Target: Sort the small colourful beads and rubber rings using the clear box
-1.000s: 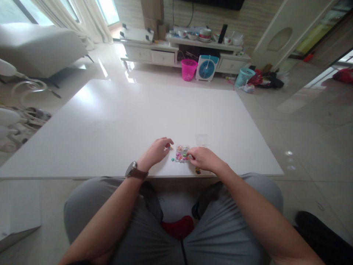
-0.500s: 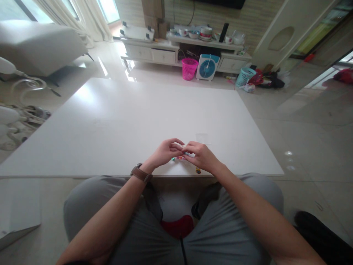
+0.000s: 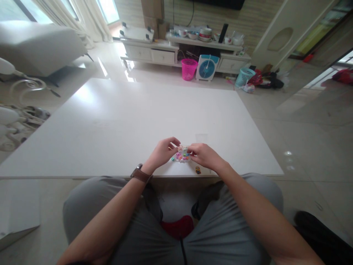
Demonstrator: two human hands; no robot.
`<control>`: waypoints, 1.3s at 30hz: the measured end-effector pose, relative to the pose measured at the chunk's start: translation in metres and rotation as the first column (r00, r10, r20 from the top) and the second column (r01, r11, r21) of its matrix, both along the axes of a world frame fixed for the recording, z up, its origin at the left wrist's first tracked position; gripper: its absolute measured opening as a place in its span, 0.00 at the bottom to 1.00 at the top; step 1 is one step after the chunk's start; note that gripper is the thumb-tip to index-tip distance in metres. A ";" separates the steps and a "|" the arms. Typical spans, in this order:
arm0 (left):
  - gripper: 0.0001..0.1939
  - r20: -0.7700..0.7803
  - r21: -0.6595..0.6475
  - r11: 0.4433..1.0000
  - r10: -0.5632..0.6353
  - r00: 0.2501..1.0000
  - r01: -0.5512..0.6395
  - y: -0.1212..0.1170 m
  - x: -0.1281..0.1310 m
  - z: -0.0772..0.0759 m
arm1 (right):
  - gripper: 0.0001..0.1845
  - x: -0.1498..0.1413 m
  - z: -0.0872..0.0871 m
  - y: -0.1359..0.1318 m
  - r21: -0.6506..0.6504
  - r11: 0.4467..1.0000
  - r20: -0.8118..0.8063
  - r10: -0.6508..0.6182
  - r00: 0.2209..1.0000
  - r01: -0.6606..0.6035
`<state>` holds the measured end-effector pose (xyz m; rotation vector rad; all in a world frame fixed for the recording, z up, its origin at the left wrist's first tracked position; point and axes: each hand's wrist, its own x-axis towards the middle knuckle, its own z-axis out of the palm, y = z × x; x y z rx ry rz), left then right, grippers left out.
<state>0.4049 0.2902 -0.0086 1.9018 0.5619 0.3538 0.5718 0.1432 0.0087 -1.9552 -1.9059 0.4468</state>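
A small clear box (image 3: 182, 158) of colourful beads lies near the table's front edge, between my two hands. At its left side is my left hand (image 3: 165, 152), fingers curled; a small yellowish bit shows by them, too small to name. My right hand (image 3: 203, 154) reaches in from the other side, its bent fingertips at the box's right edge. What those fingertips pinch, if anything, is hidden. A green bead (image 3: 173, 159) rests just left of the box. Below my right hand lies a little yellow and dark cartoon figure (image 3: 198, 170).
The white table (image 3: 132, 121) spreads ahead of me, with a thin transparent piece (image 3: 201, 137) beyond my right hand. Across the floor stand a pink basket (image 3: 189, 70), a blue and white fan (image 3: 207, 68) and a low cabinet (image 3: 163, 56) bearing bowls.
My hands were together over the beads and have moved apart, the right one shifting right. The bead box between them, largely covered before, now shows.
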 end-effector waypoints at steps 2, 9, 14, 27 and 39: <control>0.07 -0.012 0.082 0.997 -0.010 1.000 0.011 0.001 0.000 0.000 | 0.04 -0.003 -0.002 0.001 -0.020 1.000 0.030 0.011 0.999 -0.011; 0.08 -0.003 0.151 0.986 -0.066 0.998 0.066 0.001 0.000 -0.001 | 0.05 -0.010 0.002 0.003 -0.085 0.996 0.113 0.030 0.993 -0.020; 0.07 -0.011 0.157 0.986 -0.056 0.998 0.057 0.002 0.000 0.001 | 0.06 -0.007 0.004 0.001 -0.111 0.993 0.206 -0.006 0.979 0.029; 0.09 -0.055 0.264 0.963 -0.047 0.997 0.060 0.009 -0.003 0.002 | 0.09 -0.009 0.004 -0.001 -0.207 0.978 0.232 0.049 0.972 0.000; 0.33 -0.219 0.491 0.837 -0.149 0.964 0.241 0.022 -0.015 -0.014 | 0.07 -0.010 0.013 -0.005 -0.148 0.988 0.241 -0.009 0.971 0.046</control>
